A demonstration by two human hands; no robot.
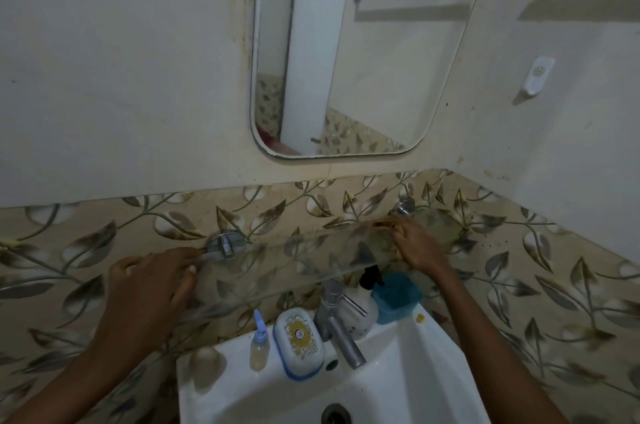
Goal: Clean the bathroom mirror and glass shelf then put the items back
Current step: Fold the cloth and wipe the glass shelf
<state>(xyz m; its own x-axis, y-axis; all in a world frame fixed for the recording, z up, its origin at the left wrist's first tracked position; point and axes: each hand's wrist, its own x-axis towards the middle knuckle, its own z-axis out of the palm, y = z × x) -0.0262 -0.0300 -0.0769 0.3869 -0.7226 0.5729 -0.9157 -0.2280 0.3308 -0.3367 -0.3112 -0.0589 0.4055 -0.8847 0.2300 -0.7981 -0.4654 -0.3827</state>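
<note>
Head: right hand (417,241) wiping shelf (311,250).

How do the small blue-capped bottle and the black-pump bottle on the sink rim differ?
The small bottle is clear with a blue cap; the pump bottle is white with a black pump. The small bottle stands left of the faucet in the open, the pump bottle behind it, partly hidden. Both stand upright on the sink, off the shelf.

One head-worn wide-angle camera is looking forward and down, close in to the wall. It is taking in the mirror (339,53) at 12 o'clock, the glass shelf (294,261) across the centre, and the sink (426,364) at 6 o'clock. Forearms are entering from 7 and 5 o'clock.
</note>
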